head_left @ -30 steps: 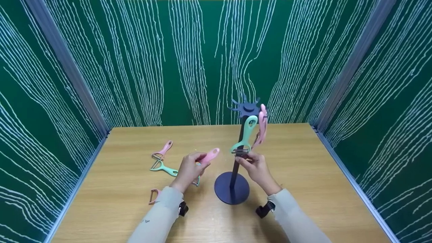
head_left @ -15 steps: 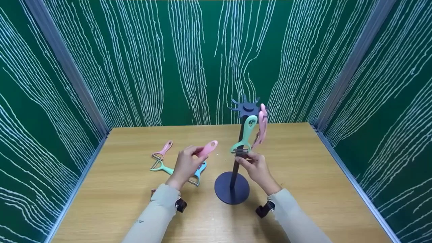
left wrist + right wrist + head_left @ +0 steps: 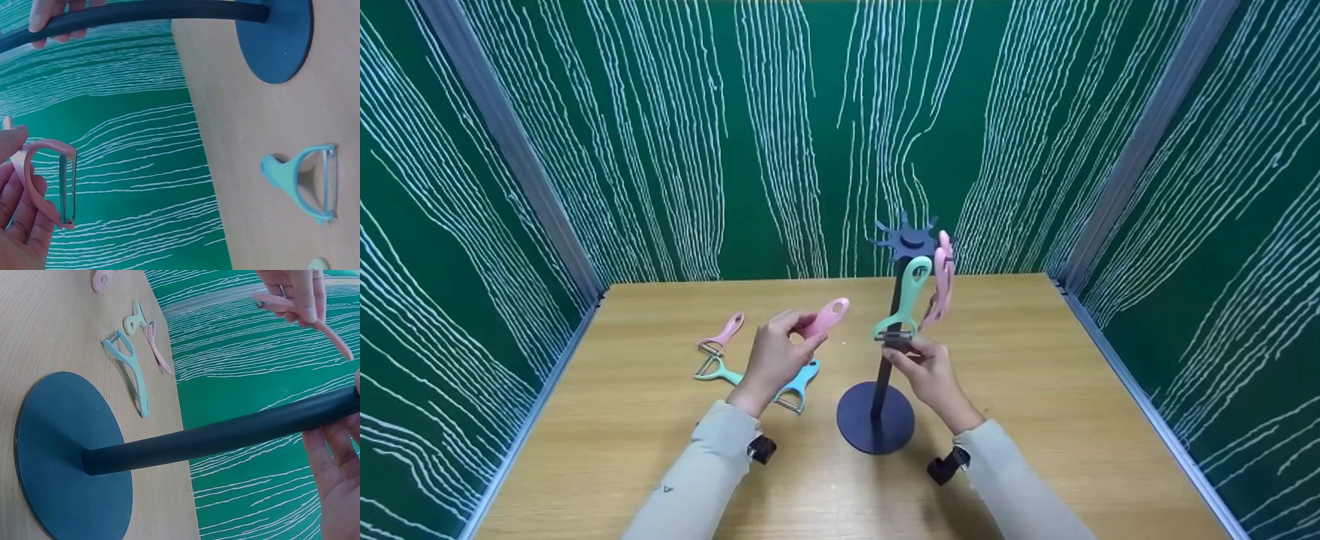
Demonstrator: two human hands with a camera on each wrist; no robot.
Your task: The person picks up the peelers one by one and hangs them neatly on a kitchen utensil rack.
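Note:
My left hand pinches a pink Y-shaped peeler by its handle, raised above the table to the left of a dark stand. The left wrist view shows the head of that peeler, its blade facing away from the fingers. My right hand grips the stand's upright pole partway up. On the stand's hooked top, a mint green peeler hangs at the front. Pink peelers hang at its right side, overlapping each other. Other hooks at the left and back are bare.
On the table left of the stand lie a blue peeler, a green peeler partly behind my left hand, and a pink peeler. Another pink piece shows in the right wrist view. Green walls enclose the table.
My left hand has lifted the pink peeler up and away from me, uncovering the blue peeler on the table. My left sleeve now covers a pink peeler at lower left. The right hand stays put.

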